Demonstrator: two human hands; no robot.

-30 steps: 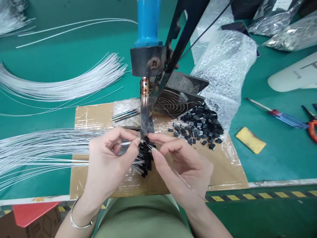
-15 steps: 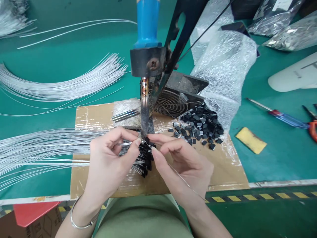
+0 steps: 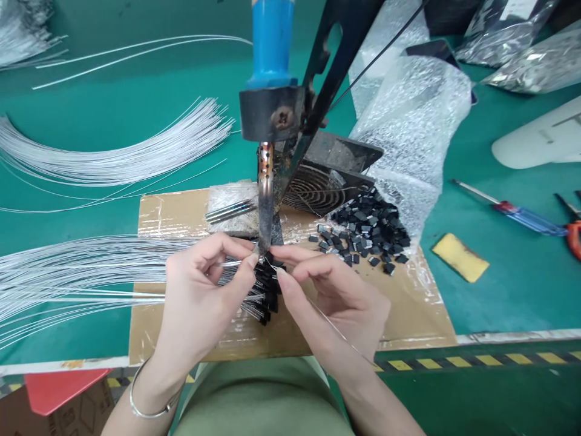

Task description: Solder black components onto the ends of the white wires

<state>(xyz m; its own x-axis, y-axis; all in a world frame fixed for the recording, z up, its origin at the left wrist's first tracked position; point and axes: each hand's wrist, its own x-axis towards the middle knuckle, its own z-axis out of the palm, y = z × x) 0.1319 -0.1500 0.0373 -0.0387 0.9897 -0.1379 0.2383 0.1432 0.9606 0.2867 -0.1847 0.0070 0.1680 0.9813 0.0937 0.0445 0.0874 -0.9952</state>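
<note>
Both hands (image 3: 267,290) pinched under iron (image 3: 265,200)

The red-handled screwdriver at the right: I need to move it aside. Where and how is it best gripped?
Probably grip the screwdriver by its thick red-and-blue handle, coming from above with fingers across it. It lies flat on the green mat, thin bare shaft pointing upper left, scissors close beside the handle's far end.

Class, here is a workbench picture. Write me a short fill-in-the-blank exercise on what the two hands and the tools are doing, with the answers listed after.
1. The soldering iron has a ____ handle.
2. The left hand pinches a thin white ____.
3. The right hand feeds solder wire toward the iron's ____.
4. The loose black parts lie on the ____ side of the iron.

Answers: blue; wire; tip; right
</note>
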